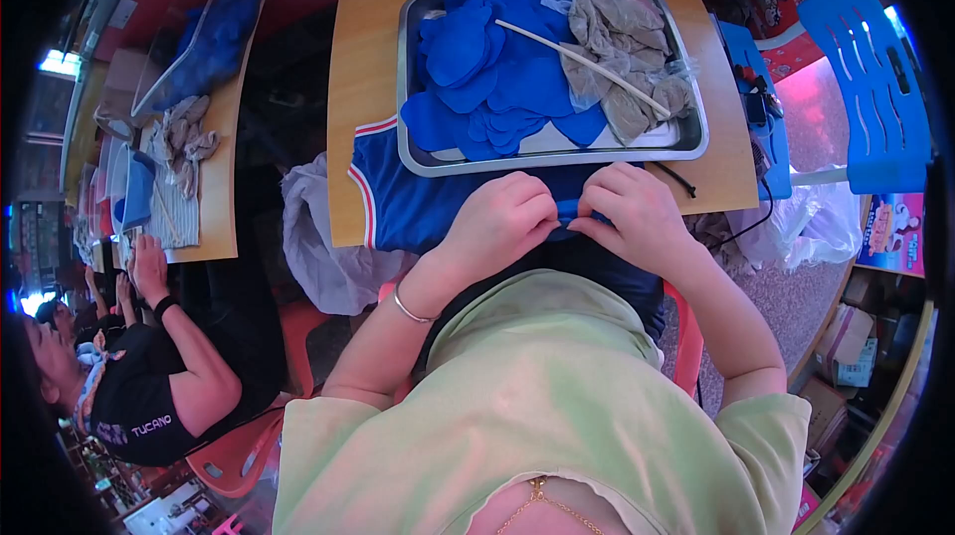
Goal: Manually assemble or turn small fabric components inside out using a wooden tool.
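My left hand (504,218) and my right hand (637,217) meet at the table's front edge, fingers closed. Between the fingertips shows a small bit of blue material (567,211); whether it is a loose piece or part of the cloth under it cannot be made out. Beneath my hands lies a blue cloth garment (403,199) with red and white striped trim, hanging over the edge. Just beyond them stands a metal tray (557,165), partly on this cloth. It holds a heap of flat, rounded blue pieces (507,78), a pale stick (587,68) and plastic-wrapped greyish-brown lumps (622,33).
A black strip (676,179) lies right of the tray on the wooden table (373,18). To the right are a blue chair (865,78) and a clear plastic bag (811,222). At left, another person (189,376) sits at a second table (221,187) with similar materials.
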Available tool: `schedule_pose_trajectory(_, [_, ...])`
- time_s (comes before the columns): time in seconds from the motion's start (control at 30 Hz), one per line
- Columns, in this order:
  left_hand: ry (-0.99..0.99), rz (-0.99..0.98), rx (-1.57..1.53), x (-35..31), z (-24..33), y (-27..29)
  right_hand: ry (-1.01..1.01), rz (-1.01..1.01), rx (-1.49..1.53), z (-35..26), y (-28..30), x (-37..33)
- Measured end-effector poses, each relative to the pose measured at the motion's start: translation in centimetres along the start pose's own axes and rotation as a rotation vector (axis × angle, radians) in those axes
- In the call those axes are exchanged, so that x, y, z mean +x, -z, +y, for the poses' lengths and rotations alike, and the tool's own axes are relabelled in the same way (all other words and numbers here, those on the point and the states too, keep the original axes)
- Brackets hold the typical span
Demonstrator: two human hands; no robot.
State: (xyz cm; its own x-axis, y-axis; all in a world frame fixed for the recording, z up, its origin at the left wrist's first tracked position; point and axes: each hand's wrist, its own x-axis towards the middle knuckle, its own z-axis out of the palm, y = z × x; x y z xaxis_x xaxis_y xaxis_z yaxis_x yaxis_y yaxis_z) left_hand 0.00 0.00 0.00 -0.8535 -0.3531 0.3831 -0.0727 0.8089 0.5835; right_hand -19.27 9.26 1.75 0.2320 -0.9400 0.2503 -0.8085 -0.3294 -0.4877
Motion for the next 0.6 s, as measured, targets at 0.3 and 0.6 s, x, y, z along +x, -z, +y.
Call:
schedule_pose_trajectory(0.3, [0.061,0.032,-0.13,-0.03,-0.15,-0.54,0.012,0.019,-0.051,-0.02,-0.25,0.24])
schedule_pose_trajectory(0.6, [0.138,0.113,-0.195,-0.23,0.06,-0.58,-0.043,0.117,0.029,0.1,-0.8,0.27])
